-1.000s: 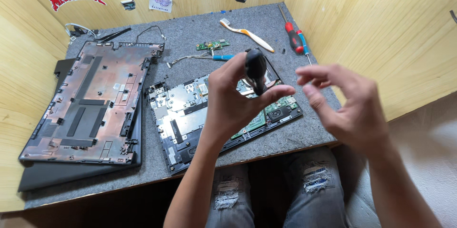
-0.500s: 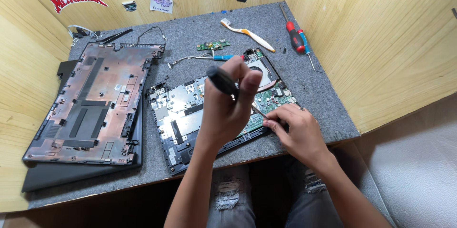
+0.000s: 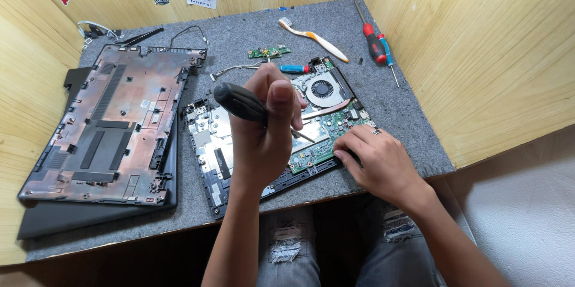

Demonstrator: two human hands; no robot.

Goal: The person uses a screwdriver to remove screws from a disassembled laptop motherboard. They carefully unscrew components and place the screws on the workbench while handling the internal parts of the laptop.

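Screwdriver (image 3: 242,102): black handle, thin metal shaft.

Opened laptop (image 3: 269,143) lies right of bottom cover (image 3: 114,125); toothbrush (image 3: 314,38) behind it.

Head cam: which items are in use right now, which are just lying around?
In use:
- left hand gripping black-handled screwdriver
- right hand resting on opened laptop base

Lying about:
- detached bottom cover
- toothbrush
- red-handled screwdriver
- blue-handled screwdriver
- small green board
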